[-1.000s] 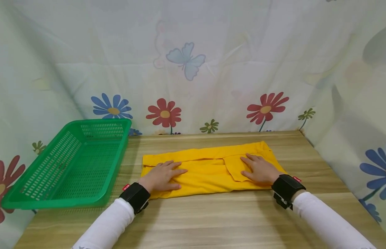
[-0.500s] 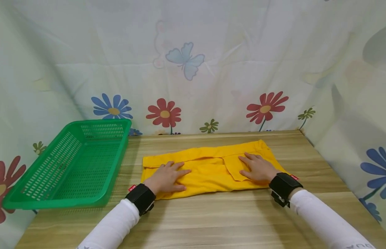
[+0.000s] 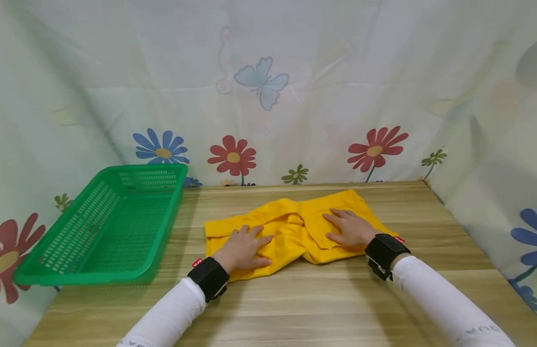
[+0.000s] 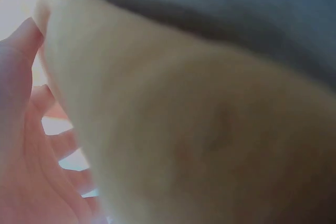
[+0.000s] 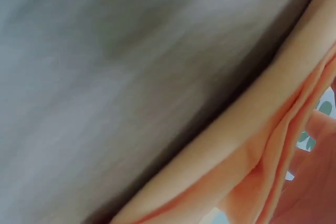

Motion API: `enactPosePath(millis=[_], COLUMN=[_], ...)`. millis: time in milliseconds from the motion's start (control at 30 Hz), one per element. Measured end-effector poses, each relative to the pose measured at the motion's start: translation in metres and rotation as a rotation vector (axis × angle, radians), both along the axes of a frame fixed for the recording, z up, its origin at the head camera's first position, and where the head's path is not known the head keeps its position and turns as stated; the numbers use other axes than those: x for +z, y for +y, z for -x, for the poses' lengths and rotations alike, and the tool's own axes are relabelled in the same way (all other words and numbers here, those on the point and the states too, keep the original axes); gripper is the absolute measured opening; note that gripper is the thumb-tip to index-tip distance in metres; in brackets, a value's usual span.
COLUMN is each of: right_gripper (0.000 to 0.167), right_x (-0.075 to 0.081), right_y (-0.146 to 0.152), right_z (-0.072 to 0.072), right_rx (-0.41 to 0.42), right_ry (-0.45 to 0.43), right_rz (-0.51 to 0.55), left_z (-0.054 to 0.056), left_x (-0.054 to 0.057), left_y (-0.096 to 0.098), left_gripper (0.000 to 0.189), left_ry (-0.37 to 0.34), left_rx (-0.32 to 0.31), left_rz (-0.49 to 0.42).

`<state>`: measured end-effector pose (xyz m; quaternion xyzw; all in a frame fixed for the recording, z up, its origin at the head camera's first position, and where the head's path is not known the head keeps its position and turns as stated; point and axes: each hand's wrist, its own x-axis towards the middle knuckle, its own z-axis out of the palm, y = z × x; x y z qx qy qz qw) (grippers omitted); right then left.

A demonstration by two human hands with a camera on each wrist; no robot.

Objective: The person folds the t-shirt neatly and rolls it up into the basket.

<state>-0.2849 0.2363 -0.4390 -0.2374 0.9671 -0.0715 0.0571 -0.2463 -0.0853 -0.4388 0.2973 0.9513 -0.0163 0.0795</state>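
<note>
A folded yellow garment (image 3: 290, 236) lies across the table, with a band along its far edge and a loose flap near its right part. Its middle is bunched into creases. My left hand (image 3: 242, 250) rests on the left part with the fingers spread. On the flap at the right, my right hand (image 3: 348, 229) presses with its fingers apart. Blurred cloth of the garment (image 4: 184, 103) fills much of the left wrist view, beside the fingers of the left hand (image 4: 31, 156). In the right wrist view, layered edges of the garment (image 5: 231, 156) run in front of the right hand (image 5: 312, 187).
A green plastic basket (image 3: 168, 231) with slotted sides stands at the left of the wooden table (image 3: 303, 308). Behind and at both sides hangs a pale curtain (image 3: 320, 115) printed with flowers and a butterfly.
Both hands have slid towards each other on the garment, the left one moving right and the right one moving left. The cloth between them has gathered into folds. The basket stays in place.
</note>
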Motion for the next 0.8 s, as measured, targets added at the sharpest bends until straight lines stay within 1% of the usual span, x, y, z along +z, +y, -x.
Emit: enactPosePath(millis=[133, 233, 367, 467, 567, 667, 733, 800], right_gripper=[0.062, 0.062, 0.062, 0.061, 0.061, 0.06, 0.06, 0.058], right_x=[-0.003, -0.004, -0.002, 0.001, 0.002, 0.002, 0.001, 0.0], right_y=[-0.003, -0.004, -0.006, -0.009, -0.01, -0.008, -0.005, 0.001], right_z=[0.007, 0.011, 0.013, 0.013, 0.012, 0.011, 0.011, 0.012], right_rx=[0.014, 0.033, 0.051, 0.06, 0.066, 0.08, 0.089, 0.091], right_ry=[-0.016, -0.012, -0.022, -0.029, -0.029, -0.012, 0.014, 0.055], right_rz=[-0.012, -0.02, -0.008, -0.001, 0.005, 0.024, 0.032, 0.026], left_z=[-0.004, -0.006, -0.008, -0.008, -0.007, -0.006, -0.005, -0.004], left_x=[0.001, 0.001, 0.001, 0.001, 0.001, 0.003, 0.007, 0.011], left_y=[0.009, 0.016, 0.022, 0.024, 0.02, 0.01, 0.001, -0.008], left_gripper=[0.07, 0.071, 0.071, 0.072, 0.073, 0.07, 0.068, 0.065], left_ry=[-0.001, 0.017, 0.041, 0.036, 0.032, 0.043, 0.05, 0.061], left_rx=[0.02, 0.029, 0.04, 0.048, 0.049, 0.037, 0.025, -0.002], left_rz=[0.013, 0.027, 0.039, 0.043, 0.034, 0.009, -0.019, -0.05])
